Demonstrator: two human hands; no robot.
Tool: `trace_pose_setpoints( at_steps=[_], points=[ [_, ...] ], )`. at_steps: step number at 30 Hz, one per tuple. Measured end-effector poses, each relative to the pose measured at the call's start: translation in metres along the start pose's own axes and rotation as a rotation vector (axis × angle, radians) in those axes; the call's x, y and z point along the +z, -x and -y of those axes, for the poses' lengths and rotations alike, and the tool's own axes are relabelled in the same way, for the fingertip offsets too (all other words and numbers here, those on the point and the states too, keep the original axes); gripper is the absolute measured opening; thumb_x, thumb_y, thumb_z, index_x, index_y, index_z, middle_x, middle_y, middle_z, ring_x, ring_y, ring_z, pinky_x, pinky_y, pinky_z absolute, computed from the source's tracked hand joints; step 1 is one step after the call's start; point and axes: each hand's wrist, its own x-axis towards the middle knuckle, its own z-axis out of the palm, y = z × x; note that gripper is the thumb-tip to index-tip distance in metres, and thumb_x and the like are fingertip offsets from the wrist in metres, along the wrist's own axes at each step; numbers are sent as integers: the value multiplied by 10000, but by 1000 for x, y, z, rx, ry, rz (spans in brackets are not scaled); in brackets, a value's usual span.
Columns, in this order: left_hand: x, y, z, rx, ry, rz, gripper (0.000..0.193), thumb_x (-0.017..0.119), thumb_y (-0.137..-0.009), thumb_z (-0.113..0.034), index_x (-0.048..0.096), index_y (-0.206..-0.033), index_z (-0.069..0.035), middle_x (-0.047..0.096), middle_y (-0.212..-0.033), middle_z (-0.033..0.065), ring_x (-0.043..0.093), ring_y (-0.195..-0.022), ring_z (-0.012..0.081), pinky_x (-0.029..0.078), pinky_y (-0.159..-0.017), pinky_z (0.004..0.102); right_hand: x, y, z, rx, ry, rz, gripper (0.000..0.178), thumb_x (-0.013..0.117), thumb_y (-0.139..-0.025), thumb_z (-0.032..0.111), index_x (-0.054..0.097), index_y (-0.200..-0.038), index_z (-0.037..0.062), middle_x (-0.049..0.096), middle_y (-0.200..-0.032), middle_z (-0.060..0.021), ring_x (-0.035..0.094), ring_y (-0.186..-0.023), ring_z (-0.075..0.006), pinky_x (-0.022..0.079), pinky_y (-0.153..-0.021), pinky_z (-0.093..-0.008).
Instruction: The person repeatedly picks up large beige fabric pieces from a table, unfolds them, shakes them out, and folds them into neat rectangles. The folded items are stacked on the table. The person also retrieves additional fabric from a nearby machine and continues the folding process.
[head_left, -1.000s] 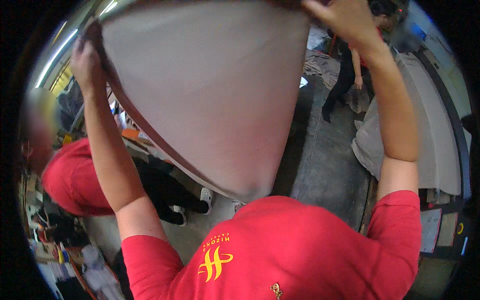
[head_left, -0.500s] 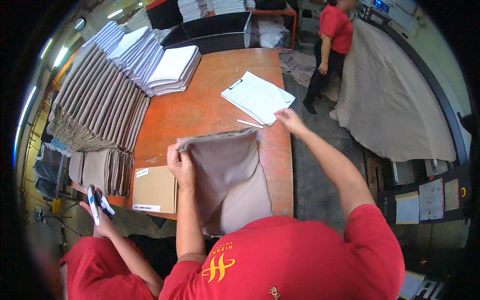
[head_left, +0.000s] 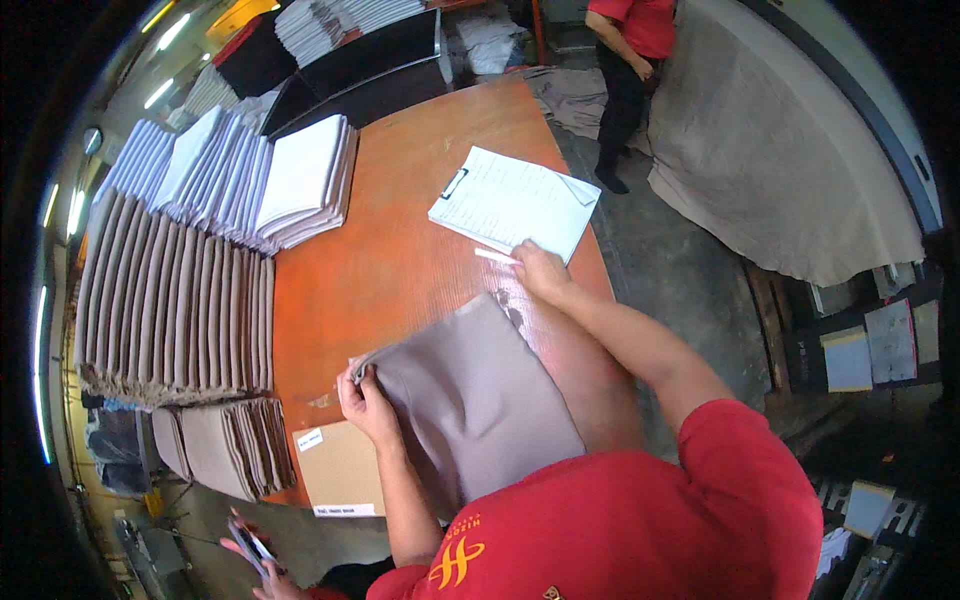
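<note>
Clock read from picture centre. Taupe cloth [head_left: 480, 395] is held at 6, over the near part of the desk [head_left: 400, 200]; its upper-left corner is pinched by the left hand's [head_left: 370, 405] fingers, probably so the layers don't slip. White pen [head_left: 491, 255], just past 12, is met at one end by the right hand's [head_left: 543, 272] fingers; whether it's gripped can't be told. Clipboard [head_left: 515, 200] is laid just beyond, presumably for easy reach. Brown stack [head_left: 175, 300] at 9, white stack [head_left: 305, 185] at 10: lined up, likely to keep folds square.
</note>
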Motion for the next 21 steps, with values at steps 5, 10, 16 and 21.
trace_pose_setpoints(
  at_steps=[5,10,16,21],
  points=[
    [14,3,13,-49,50,40,120,533,-858,65,635,-917,41,583,-895,51,558,-889,147,445,-849,269,-11,-53,-28,198,27,-71,282,645,-829,176,634,-1076,40,564,-1098,-158,586,-988,-351,483,-848,-426],
    [17,9,1,28,34,118,92,554,-867,41,637,-907,28,573,-888,30,536,-858,117,427,-817,246,6,-37,10,167,-260,-75,402,683,-810,221,596,-1159,41,529,-1211,-172,555,-1071,-340,450,-924,-417],
    [13,26,-50,104,18,226,78,573,-858,50,636,-899,29,583,-882,54,561,-862,141,458,-814,267,-26,64,138,-840,-575,19,564,744,-763,397,580,-1182,56,585,-1184,-160,532,-1110,-314,411,-945,-390],
    [-10,43,-113,123,149,215,55,592,-856,25,643,-878,23,587,-880,61,564,-871,159,454,-836,286,-84,90,153,-743,-451,281,444,725,-754,441,603,-927,51,612,-907,-129,557,-933,-306,412,-838,-406]
  ],
)
